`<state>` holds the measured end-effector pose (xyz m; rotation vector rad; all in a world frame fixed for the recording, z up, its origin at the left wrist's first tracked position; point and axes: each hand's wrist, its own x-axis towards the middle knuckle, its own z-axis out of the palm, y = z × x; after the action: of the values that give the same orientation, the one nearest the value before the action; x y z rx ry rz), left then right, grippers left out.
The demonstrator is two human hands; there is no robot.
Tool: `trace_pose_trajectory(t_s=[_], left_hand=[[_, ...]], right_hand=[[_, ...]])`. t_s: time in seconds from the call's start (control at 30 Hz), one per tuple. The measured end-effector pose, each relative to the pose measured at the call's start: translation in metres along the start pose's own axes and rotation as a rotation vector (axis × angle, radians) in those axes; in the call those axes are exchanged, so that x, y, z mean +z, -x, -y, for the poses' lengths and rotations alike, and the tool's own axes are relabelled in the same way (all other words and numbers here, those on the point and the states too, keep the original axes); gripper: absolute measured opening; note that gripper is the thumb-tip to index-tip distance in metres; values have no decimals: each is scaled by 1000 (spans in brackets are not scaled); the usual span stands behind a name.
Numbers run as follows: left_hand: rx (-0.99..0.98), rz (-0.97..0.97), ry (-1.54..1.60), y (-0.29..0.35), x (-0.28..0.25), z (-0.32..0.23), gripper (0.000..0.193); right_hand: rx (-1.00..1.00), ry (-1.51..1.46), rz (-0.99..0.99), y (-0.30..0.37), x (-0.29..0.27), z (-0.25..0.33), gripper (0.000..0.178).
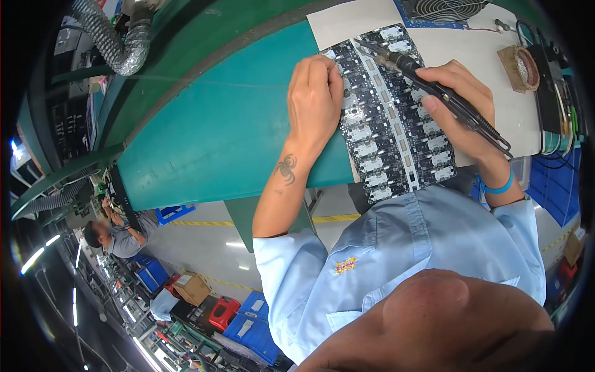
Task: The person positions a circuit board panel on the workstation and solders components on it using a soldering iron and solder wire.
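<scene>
A panel of black circuit boards (pixel 378 133) lies in front of me, with rows of silvery parts and a pale strip down its middle. My right hand (pixel 462 102) grips a black soldering iron (pixel 443 96) like a pen, and the iron's tip end reaches over the far part of the panel near the strip. At the panel's upper left edge rests my left hand (pixel 314 96), fingers curled and closed. What they pinch, if anything, is hidden. A faint thin line crosses the mat toward that hand; I cannot tell what it is.
A green mat (pixel 229 124) covers the bench to the left, and a pale sheet (pixel 477 46) lies under the panel. Farther right stand a brown holder (pixel 519 68), cables and a fan grille (pixel 449 8). A silvery duct (pixel 133 43) hangs at upper left. Another person (pixel 121 239) works in the distance.
</scene>
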<state>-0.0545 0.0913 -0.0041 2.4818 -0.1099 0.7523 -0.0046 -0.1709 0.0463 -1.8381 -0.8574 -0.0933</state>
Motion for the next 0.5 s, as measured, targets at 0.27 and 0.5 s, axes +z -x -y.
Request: trace_pose_trajectory(t_s=[0.27,0.5], left_hand=[[96,-10,-84,4,7,0,21],[88,13,-74,5,11,2,22]], right_hand=[[-31,-7,51,0,10,-11,35],[6,-22,70,3,13,-14,35]])
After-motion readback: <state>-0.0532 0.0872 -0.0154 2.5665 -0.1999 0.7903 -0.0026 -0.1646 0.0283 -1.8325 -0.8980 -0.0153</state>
